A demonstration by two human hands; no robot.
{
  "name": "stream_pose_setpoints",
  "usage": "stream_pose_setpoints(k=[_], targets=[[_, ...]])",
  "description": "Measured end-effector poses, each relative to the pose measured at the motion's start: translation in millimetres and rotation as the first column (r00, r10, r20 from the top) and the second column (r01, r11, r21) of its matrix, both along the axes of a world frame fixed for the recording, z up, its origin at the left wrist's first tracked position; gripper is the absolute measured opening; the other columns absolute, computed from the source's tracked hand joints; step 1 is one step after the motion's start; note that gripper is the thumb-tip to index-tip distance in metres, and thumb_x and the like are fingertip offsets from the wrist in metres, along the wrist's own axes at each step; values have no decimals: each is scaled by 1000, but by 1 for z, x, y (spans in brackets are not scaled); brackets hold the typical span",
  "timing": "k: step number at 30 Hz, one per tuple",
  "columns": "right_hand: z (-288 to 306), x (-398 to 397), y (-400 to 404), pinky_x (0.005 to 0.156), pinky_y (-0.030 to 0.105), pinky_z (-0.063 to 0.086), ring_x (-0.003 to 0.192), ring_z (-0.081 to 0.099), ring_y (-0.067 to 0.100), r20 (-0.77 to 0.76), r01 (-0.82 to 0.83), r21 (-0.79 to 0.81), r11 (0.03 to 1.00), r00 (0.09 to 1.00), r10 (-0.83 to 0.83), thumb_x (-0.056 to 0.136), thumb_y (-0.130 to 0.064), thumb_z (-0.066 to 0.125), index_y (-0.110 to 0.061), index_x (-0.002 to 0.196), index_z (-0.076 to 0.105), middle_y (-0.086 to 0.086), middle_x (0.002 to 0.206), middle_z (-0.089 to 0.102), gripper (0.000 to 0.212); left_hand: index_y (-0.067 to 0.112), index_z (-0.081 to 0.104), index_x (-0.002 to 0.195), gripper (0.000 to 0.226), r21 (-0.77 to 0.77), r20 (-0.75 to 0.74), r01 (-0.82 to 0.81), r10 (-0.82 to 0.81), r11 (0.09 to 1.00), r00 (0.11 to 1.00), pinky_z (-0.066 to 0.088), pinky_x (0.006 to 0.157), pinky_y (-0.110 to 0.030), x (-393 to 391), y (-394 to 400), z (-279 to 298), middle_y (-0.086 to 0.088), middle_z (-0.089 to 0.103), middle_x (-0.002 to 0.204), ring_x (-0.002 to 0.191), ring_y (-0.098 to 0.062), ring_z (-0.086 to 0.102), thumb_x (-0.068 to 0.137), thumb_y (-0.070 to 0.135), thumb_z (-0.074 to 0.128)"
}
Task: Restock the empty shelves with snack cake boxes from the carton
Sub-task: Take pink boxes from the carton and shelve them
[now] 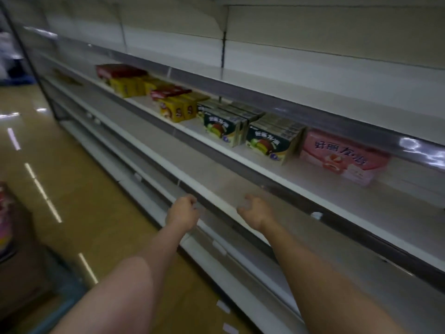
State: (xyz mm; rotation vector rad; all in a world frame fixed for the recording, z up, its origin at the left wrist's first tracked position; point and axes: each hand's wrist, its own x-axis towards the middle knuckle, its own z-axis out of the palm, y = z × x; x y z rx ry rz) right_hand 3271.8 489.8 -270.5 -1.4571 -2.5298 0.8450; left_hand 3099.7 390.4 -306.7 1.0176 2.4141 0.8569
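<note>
Both of our hands are out in front of us and hold nothing: the left hand hangs with fingers loosely curled just before the lip of the lower shelf, and the right hand hovers over that same lip, fingers half spread and relaxed. On the shelf above we see the stock already set out: red boxes and yellow boxes to the left, two groups of dark green snack cake boxes, and one pink snack cake box at the right end of the row. The carton sits low at our left, only its edge in view, with something red and pink inside.

We judge ourselves between placements, a box set down and none yet in hand. The next move calls for turning left and down to the carton, gripping more boxes, and bringing them to the bare stretch right of the pink box.
</note>
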Motion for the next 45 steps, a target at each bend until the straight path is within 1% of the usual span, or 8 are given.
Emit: stream_pose_setpoints(k=[3,6,8,12,18,26,37,45], targets=[[-19,-30,-30,102,34,42,126,48,29,42,-86,-51,995,995,88,93,-39,53,-13,143,39,10,143,46,58,9,55,128,35,-29,-1,-112,112,993,994,43,77,-26,-28,-51,-12,-11,61,122,106,-26,59,94,12,50],[-31,-69,-63,97,35,46,119,54,29,64,-181,-101,978,980,188,93,-37,53,-12,139,43,12,136,53,53,6,58,123,34,-59,19,-255,257,965,966,44,84,-27,-61,-107,-22,-13,62,122,110,-28,58,89,7,54],[-36,-96,-86,100,36,45,123,51,29,71,-219,-139,966,970,231,95,-38,50,-16,144,37,10,141,48,55,7,58,125,36,-74,22,-316,319,946,948,45,90,-29,-81,-141,-29,-13,60,126,114,-28,56,89,8,55],[-49,-162,-139,107,37,37,134,40,28,54,-319,-200,926,941,335,97,-38,48,-15,149,26,9,150,36,61,11,51,133,38,-143,52,-404,414,904,909,44,81,-28,-125,-215,-39,-7,55,131,114,-25,56,95,14,50],[-61,-250,-215,102,35,42,126,48,26,57,-412,-257,874,897,439,96,-36,50,-14,147,30,9,144,45,59,16,59,118,27,-169,96,-607,626,776,774,47,86,-31,-191,-314,-55,-6,62,121,107,-25,58,92,14,53],[-81,-378,-294,106,32,34,134,39,27,29,-503,-281,818,847,531,96,-36,51,-12,147,31,10,149,38,60,16,60,118,28,-135,192,-788,797,600,573,45,90,-31,-271,-429,-67,-7,62,121,110,-26,57,90,14,56],[-112,-513,-334,105,39,39,133,41,30,-62,-491,-387,781,858,509,94,-35,55,-9,144,36,14,147,41,60,19,57,106,17,-137,227,-870,870,474,438,49,91,-35,-357,-472,-93,-10,61,115,106,-26,56,93,9,50],[-131,-626,-330,89,33,44,120,52,28,-63,-569,-435,698,792,607,96,-27,52,-8,133,46,10,134,53,42,13,55,114,20,-168,247,-888,890,428,383,46,83,-32,-445,-453,-99,-10,60,120,104,-21,55,94,15,55]])
